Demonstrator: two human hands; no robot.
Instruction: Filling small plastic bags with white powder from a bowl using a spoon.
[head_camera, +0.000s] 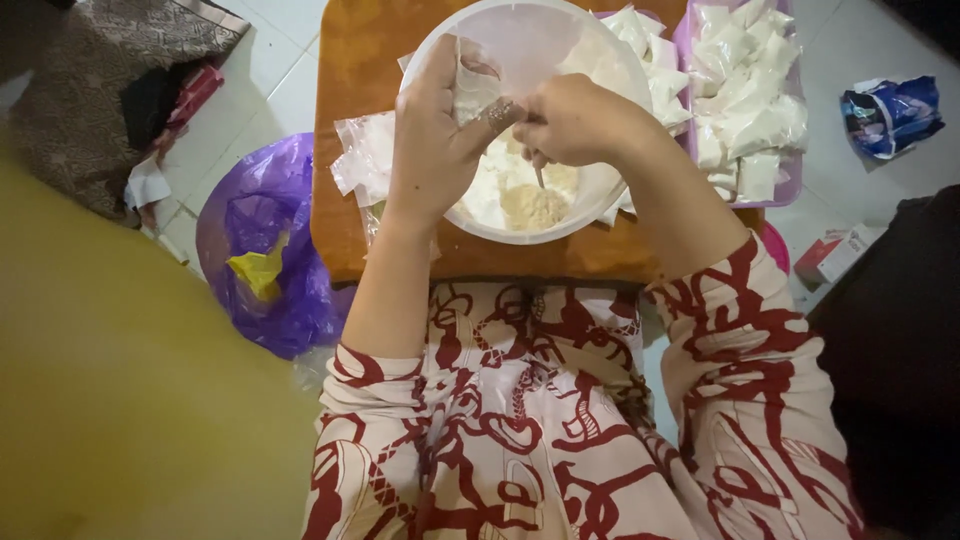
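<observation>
The left hand (432, 135) grips a small clear plastic pouch (474, 88) of white powder, upright, mouth toward 12 o'clock, over the round white plastic bowl (600, 190) on the wooden bench (350, 70). The right hand (570, 120) pinches a thin spoon handle (539, 176) pointing toward 6 o'clock into crumbly beige powder

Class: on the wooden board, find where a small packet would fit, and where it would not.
Bare patches: the wooden board top-left corner, left of the white bowl, and the near edge strip below it. Crowded: the flat bags at mid-left, both hands over the bowl, and the pink tray of filled packets on the right.
</observation>
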